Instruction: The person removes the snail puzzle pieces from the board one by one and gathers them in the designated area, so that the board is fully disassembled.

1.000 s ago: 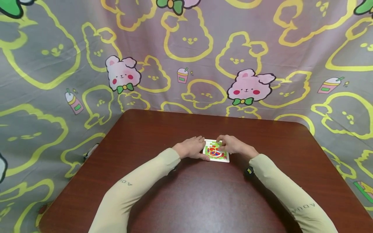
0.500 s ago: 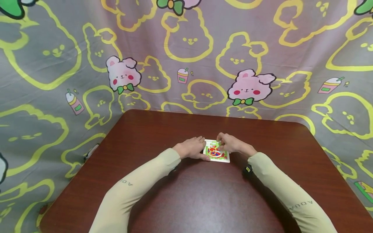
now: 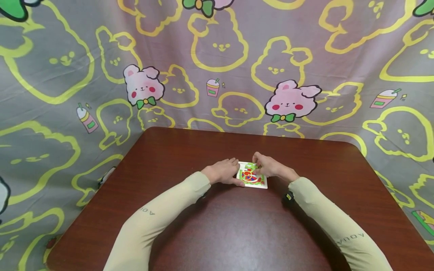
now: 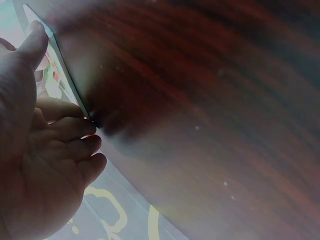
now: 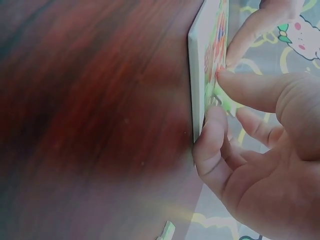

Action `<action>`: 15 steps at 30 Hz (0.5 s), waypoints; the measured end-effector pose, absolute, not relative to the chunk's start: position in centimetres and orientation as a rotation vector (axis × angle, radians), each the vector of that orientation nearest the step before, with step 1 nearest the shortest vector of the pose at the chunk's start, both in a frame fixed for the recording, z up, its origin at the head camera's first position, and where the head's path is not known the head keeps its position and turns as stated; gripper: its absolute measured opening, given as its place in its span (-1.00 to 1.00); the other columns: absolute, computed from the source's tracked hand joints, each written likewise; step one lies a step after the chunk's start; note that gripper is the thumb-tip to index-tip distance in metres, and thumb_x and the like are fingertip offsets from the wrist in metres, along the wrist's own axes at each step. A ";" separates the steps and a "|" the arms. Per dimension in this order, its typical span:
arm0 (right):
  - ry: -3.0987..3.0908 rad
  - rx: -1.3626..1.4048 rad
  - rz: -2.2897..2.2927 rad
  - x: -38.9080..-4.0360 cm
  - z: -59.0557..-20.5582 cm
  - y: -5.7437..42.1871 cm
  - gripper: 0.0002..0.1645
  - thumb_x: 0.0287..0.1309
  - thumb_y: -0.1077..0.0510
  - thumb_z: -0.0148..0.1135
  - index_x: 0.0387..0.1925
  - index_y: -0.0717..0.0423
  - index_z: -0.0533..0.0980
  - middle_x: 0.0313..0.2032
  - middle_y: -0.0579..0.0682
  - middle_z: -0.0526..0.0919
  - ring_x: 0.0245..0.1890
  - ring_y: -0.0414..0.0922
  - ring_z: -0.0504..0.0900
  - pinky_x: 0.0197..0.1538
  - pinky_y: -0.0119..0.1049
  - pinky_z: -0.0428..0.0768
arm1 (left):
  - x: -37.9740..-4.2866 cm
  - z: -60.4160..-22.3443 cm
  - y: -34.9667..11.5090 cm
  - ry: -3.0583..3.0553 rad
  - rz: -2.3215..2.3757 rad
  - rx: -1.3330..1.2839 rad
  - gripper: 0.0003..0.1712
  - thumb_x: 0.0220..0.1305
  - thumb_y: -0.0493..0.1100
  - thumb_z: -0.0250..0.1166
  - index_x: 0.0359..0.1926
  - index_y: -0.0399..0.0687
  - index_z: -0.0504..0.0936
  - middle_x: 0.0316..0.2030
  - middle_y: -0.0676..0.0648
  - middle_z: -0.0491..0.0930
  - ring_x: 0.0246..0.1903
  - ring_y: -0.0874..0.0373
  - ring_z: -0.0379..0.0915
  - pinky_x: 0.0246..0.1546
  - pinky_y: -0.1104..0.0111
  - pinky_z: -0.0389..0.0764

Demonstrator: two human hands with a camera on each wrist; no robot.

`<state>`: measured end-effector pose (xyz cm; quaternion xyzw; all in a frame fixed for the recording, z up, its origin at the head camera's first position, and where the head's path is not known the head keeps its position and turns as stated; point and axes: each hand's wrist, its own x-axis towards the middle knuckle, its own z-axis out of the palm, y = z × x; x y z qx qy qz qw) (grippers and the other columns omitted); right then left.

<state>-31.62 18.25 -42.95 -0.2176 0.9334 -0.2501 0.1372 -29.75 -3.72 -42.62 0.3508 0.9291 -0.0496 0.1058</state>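
A small jigsaw puzzle in a white tray (image 3: 251,186) lies on the table; its picture is red, green and blue. My left hand (image 3: 223,171) rests along the tray's left side. Its thumb (image 4: 35,42) touches the near corner, and the other fingers lie loosely bent by the far left edge. Over the far right part of the tray, my right hand (image 3: 269,166) pinches a green puzzle piece (image 5: 227,102) between thumb and fingers. That piece is tilted in the right wrist view and partly hidden by the fingers.
A small pale green piece (image 5: 167,231) lies on the dark red-brown table (image 3: 217,226), low in the right wrist view. Behind and beside the table hangs a grey curtain (image 3: 237,49) with cartoon prints. A black device (image 3: 289,197) is strapped at the right wrist.
My right hand has shifted slightly toward the far side of the tray, turning the green puzzle piece, which now looks flatter against the picture. The left hand stays in place.
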 end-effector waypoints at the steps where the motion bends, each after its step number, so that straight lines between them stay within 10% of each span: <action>1: 2.703 -0.636 -0.726 -31.6 -43.0 18.2 -0.60 0.19 0.20 0.34 -0.07 0.14 0.31 -0.10 0.20 0.59 -0.11 0.05 0.57 -0.17 -0.20 0.55 | -29.7 -42.6 -3.7 2.738 -0.148 1.035 0.08 0.19 0.55 0.06 0.42 -0.20 0.29 0.46 -0.27 0.18 0.50 -0.08 0.04 0.50 0.15 0.17; 15: 2.801 -0.744 -0.767 -31.5 -42.9 18.0 -0.75 0.17 0.26 0.30 -0.25 0.13 0.35 -0.37 0.04 0.57 -0.38 -0.09 0.48 -0.33 -0.32 0.43 | -29.7 -42.5 -3.8 2.758 -0.165 1.080 0.04 0.19 0.53 0.08 0.36 -0.20 0.37 0.41 -0.26 0.27 0.47 -0.09 0.11 0.48 0.14 0.21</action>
